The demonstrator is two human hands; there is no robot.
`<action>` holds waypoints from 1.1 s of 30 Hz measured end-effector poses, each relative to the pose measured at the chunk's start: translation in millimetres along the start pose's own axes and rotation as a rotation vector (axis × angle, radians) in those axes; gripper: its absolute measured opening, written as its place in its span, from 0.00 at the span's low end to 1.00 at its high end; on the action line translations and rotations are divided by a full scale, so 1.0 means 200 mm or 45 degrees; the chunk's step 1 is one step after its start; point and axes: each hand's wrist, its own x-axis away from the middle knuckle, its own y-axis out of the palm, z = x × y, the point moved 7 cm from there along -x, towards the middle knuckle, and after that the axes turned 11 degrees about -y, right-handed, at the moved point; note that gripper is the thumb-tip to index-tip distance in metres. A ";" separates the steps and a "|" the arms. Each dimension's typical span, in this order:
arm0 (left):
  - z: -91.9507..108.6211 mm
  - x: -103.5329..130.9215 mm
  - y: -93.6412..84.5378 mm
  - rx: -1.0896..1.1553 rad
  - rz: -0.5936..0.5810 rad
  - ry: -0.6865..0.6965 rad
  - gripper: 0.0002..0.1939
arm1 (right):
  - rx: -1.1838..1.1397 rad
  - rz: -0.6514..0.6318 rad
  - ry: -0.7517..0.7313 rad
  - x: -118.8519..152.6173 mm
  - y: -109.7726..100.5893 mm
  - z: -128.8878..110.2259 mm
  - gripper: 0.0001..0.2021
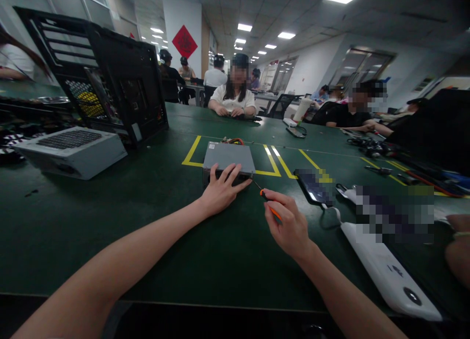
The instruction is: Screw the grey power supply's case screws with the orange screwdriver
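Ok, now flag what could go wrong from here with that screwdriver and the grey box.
The screwdriver meets the near right corner of the grey metal box at a slant, so its tip might slip off. The left hand is spread over the box's near edge, one finger close to that tip; a slip could jab it. The box also seems held only by that hand, so a hard push from the right hand may slide it across the green table.

The left hand (pixel 222 192) spreads its fingers (pixel 228 171) over the near edge of the gray box (pixel 229 157) on the green counter (pixel 165 260), while the right hand (pixel 288 221) points an orange screwdriver (pixel 274 211) at its near right corner.
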 end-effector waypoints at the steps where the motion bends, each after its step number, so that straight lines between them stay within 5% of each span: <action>1: 0.00 0.00 0.00 -0.006 -0.001 0.002 0.26 | -0.006 0.003 -0.008 0.00 0.00 0.00 0.12; 14: 0.00 0.00 0.01 0.009 0.005 0.006 0.25 | -0.041 0.030 -0.007 0.01 0.01 0.00 0.13; 21: 0.00 0.00 0.00 0.022 0.001 0.006 0.26 | -0.041 0.047 -0.185 0.01 0.00 -0.04 0.20; 33: 0.00 0.00 0.00 0.010 0.018 0.010 0.26 | 0.025 0.070 -0.131 -0.02 -0.02 -0.03 0.19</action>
